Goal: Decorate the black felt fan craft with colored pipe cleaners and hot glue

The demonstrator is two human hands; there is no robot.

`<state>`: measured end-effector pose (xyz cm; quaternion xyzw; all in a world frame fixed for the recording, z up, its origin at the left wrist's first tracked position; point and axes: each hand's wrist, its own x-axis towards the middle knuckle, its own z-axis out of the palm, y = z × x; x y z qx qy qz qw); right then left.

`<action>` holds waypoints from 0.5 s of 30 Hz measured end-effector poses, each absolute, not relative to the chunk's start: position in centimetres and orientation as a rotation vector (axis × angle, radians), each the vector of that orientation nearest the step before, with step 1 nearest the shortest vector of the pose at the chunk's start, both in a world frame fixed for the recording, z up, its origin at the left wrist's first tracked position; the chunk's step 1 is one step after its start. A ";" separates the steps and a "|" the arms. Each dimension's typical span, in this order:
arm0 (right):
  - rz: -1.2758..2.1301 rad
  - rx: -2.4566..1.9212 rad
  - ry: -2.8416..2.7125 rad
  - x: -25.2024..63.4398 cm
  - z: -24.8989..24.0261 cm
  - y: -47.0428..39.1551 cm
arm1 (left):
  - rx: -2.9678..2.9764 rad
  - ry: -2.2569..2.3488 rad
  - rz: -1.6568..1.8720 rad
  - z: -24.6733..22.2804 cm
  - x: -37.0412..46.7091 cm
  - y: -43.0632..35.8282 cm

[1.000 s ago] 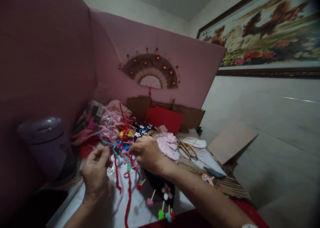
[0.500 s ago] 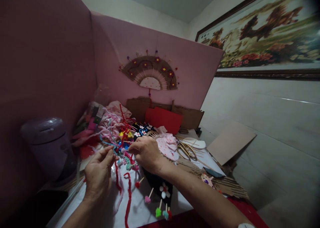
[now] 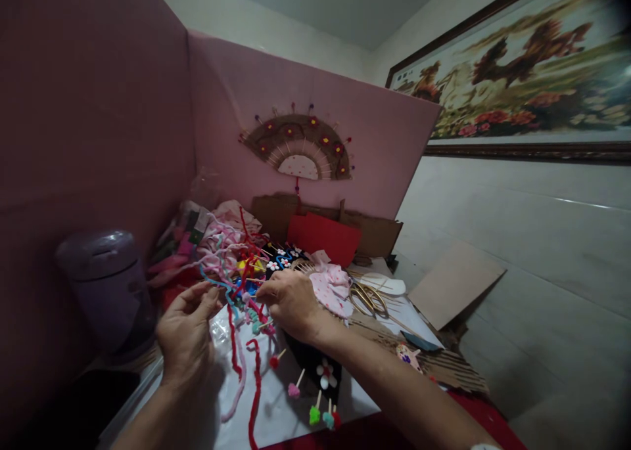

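Note:
My right hand (image 3: pixel 292 305) is closed in a pinch over the black fan (image 3: pixel 315 355). A thin stick with a pale pink fuzzy tip (image 3: pixel 247 297) shows at its fingertips. To the left, the thumb and fingers of my left hand (image 3: pixel 187 335) are pressed together; whatever they hold is too small to make out. White flowers and sticks with coloured fuzzy tips decorate the fan, and my right forearm covers part of it. Between and below the hands lie a red pipe cleaner (image 3: pixel 255 397) and a pink pipe cleaner (image 3: pixel 237 391).
Gold-handled scissors (image 3: pixel 367 299) and spotted pink cloth (image 3: pixel 329 289) lie to the right. Pink yarn and cloth (image 3: pixel 231 223) are heaped at the back left, beside a lilac bin (image 3: pixel 106 292). A finished brown fan (image 3: pixel 296 131) hangs on the pink board (image 3: pixel 389 128).
My left hand has moved a little left, away from my right hand. The right hand keeps its pinch over the black fan. The view has shifted slightly.

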<state>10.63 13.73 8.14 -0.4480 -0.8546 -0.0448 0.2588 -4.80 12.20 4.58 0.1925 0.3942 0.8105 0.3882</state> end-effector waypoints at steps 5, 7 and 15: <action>-0.106 -1.219 -2.305 10.6 8.1 13.6 | 0.510 1.074 2.167 5.9 -5.2 12.0; -0.102 -1.219 -2.299 10.6 8.0 13.6 | 0.531 1.088 2.225 6.2 -5.5 12.0; -0.092 -1.232 -2.279 10.7 7.9 13.6 | 0.634 1.197 2.314 5.4 -7.2 13.0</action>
